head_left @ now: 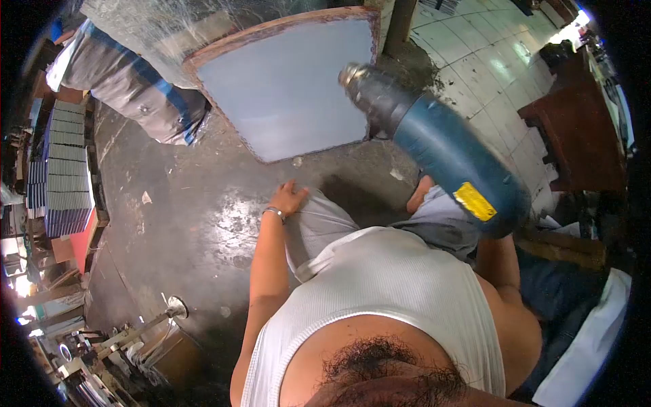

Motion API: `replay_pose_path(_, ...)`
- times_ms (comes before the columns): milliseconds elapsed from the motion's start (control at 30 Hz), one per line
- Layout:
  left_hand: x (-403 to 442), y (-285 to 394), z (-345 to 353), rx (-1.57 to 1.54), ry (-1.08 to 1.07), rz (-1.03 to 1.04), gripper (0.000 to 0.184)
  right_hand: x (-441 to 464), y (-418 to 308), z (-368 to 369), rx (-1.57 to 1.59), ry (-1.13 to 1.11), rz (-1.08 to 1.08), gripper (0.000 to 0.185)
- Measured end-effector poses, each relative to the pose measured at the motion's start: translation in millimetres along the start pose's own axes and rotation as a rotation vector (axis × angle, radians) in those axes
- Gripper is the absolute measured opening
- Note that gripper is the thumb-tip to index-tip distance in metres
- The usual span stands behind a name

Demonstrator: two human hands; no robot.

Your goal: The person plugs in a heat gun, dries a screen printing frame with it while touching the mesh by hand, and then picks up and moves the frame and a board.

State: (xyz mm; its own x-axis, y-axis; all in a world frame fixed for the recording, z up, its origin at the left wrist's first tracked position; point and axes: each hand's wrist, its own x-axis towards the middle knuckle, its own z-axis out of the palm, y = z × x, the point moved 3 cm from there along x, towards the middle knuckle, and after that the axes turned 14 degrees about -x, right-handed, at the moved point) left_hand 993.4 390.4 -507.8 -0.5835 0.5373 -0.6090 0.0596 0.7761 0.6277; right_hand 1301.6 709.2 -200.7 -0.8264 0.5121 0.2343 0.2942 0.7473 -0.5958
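Note:
A blue heat gun (451, 149) with a metal nozzle and a yellow label is held up close to the camera at the right, nozzle pointing to the upper left. My right forearm (498, 261) runs up behind its rear end; the gun's body hides my right hand, which grips it from below. Over my left knee lies my left hand (289, 199), fingers loosely spread and holding nothing. Beyond my knees, a wood-framed panel with a flat grey surface (285, 85) stands tilted near the floor, partly covered by the nozzle end.
A large grey sack with a blue stripe (142, 88) lies at the upper left. Stacked books or paper bundles (68, 163) line the left side. A dark brown wooden piece of furniture (576, 129) stands at the right, by white floor tiles (475, 74).

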Motion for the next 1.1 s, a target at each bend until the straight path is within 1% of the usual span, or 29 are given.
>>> replay_pose_path(133, 1.8, -0.8, -2.1, 0.019, 0.017, 0.010, 0.082, -5.3, 19.8, -0.1, 0.020, 0.072, 0.022, 0.085)
replay_pose_path(200, -1.4, 0.9, -1.8, 0.037, 0.052, 0.033, 0.081, -0.1, 28.3, 17.5, 0.109, 0.025, 0.046, 0.086)
replay_pose_path(233, -0.5, 1.2, -1.9, 0.032, 0.051, 0.058, 0.081, 1.6, 28.1, 25.5, 0.129, -0.020, 0.024, 0.087)
replay_pose_path(300, 0.2, -2.5, -1.7, 0.023, 0.052, 0.105, 0.081, -0.1, 5.7, 27.0, 0.048, -0.140, -0.116, 0.088)
replay_pose_path(367, 1.1, -2.2, -1.5, 0.024, 0.035, 0.066, 0.082, -1.9, -21.2, 21.9, -0.067, -0.250, -0.296, 0.089)
replay_pose_path(400, 0.0, -1.0, -1.7, 0.025, 0.027, 0.049, 0.082, -1.8, -29.4, 16.2, -0.139, -0.272, -0.311, 0.090)
replay_pose_path(467, -3.4, 4.0, -3.8, 0.028, 0.019, 0.023, 0.083, -0.3, -24.3, 10.1, -0.128, -0.266, -0.316, 0.088)
replay_pose_path(533, -1.9, 1.8, -1.7, 0.030, 0.023, 0.019, 0.084, 1.2, 1.8, 1.6, 0.040, -0.211, -0.294, 0.083)
replay_pose_path(567, 3.9, -5.8, 0.6, 0.027, 0.033, 0.029, 0.084, 6.1, -11.2, -10.7, -0.175, -0.386, -0.017, 0.079)
replay_pose_path(633, 8.1, -8.0, 0.8, 0.034, 0.042, 0.060, 0.084, 7.1, -10.3, -25.1, -0.271, -0.373, 0.120, 0.079)
replay_pose_path(700, 7.4, -6.8, 0.0, 0.055, 0.037, 0.100, 0.084, -1.5, -1.4, -38.2, -0.225, -0.161, 0.018, 0.079)
replay_pose_path(767, 10.0, -9.4, 0.0, 0.060, 0.025, 0.107, 0.084, -10.1, 9.6, -47.8, -0.203, -0.014, -0.041, 0.078)
replay_pose_path(867, 12.9, -12.7, 1.4, 0.047, 0.027, 0.090, 0.084, -14.1, 24.1, -52.6, -0.209, 0.087, -0.066, 0.078)
replay_pose_path(967, 11.0, -9.4, 0.2, 0.033, 0.022, 0.074, 0.084, -9.5, 38.5, -44.3, -0.209, 0.111, -0.142, 0.077)
replay_pose_path(1067, 5.7, -5.1, -2.5, 0.030, 0.008, 0.073, 0.084, -9.8, 37.9, -23.3, -0.177, 0.032, -0.370, 0.076)
replay_pose_path(1100, 5.7, -5.2, -2.5, 0.032, 0.005, 0.077, 0.084, -8.0, 26.5, -18.9, -0.235, -0.043, -0.315, 0.076)
